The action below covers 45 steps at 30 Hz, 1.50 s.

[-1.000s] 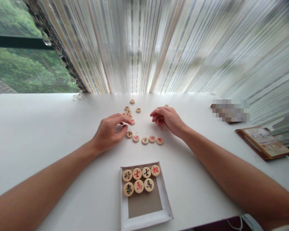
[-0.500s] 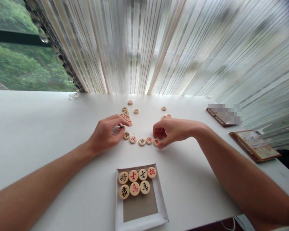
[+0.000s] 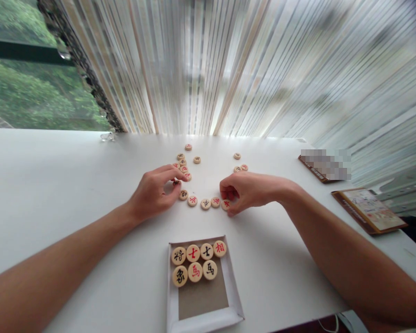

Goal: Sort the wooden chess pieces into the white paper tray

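Round wooden Chinese chess pieces lie in a loose arc on the white table. My left hand (image 3: 158, 190) is at the arc's left side, fingers curled and thumb tip close around a piece with a black character (image 3: 176, 183), partly hidden. Its index fingertip reaches a red-marked piece (image 3: 187, 176). On the right, my right hand (image 3: 244, 192) has its thumb and bent fingers around a red-marked piece (image 3: 226, 204) at the arc's end. Between the hands lie a black-marked piece (image 3: 205, 204) and several others. Nearer me, an open shallow white box (image 3: 230, 289) holds several pieces in two rows.
More pieces, such as a black-marked one (image 3: 197, 160), lie farther back on the table (image 3: 72, 180). Two brown-edged flat boards or booklets (image 3: 370, 210) lie at the right. A string curtain (image 3: 180, 69) hangs behind the table, by a window (image 3: 38, 92).
The view has shifted very slightly. Both hands and the pieces otherwise keep their places.
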Tool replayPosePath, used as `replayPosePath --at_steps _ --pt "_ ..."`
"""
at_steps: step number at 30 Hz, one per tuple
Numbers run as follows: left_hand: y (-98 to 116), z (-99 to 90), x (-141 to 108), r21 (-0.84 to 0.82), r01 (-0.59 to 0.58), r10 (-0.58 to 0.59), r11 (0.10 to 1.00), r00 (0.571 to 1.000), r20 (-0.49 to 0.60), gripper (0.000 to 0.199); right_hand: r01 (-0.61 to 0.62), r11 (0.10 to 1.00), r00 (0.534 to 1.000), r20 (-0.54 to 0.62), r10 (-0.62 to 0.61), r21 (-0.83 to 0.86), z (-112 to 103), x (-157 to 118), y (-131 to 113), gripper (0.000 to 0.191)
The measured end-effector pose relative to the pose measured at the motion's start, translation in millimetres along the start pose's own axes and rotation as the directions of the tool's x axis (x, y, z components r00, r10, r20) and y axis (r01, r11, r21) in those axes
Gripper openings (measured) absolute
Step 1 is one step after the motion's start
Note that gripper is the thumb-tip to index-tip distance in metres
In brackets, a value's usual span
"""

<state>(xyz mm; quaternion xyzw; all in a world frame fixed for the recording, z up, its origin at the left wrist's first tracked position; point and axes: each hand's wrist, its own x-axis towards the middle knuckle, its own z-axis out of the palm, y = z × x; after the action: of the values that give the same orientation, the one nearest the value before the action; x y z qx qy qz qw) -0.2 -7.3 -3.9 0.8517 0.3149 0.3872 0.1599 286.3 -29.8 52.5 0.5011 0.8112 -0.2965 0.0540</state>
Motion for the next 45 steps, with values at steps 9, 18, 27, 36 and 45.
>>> replayPosePath --at_steps 9,18,27,36,45 --pt "-1.6 0.8 -0.8 0.007 -0.025 0.025 1.0 1.0 0.001 0.018 0.093 0.995 0.989 -0.118 -0.089 0.029 10.2 6.9 -14.8 0.023" --pt "4.2 1.6 -2.4 -0.032 -0.026 0.024 0.999 0.997 -0.076 0.014 0.209 0.973 0.925 -0.342 -0.163 0.1 11.2 5.0 -15.2 0.008" --pt "38.5 13.5 -9.7 -0.603 0.402 -0.353 0.689 0.913 0.204 0.025 0.499 0.762 0.82 -0.51 -0.26 0.412 30.4 9.0 -33.1 0.018" --pt "38.1 13.3 -9.0 -0.72 0.455 -0.392 0.524 0.879 0.271 0.033 0.442 0.517 0.892 -0.421 -0.165 0.733 36.8 17.2 -33.8 0.035" --pt "36.9 15.3 -10.8 -0.742 0.469 -0.438 0.479 0.86 0.261 0.039 0.345 0.311 0.937 -0.344 -0.062 0.886 41.0 22.7 -33.9 0.032"
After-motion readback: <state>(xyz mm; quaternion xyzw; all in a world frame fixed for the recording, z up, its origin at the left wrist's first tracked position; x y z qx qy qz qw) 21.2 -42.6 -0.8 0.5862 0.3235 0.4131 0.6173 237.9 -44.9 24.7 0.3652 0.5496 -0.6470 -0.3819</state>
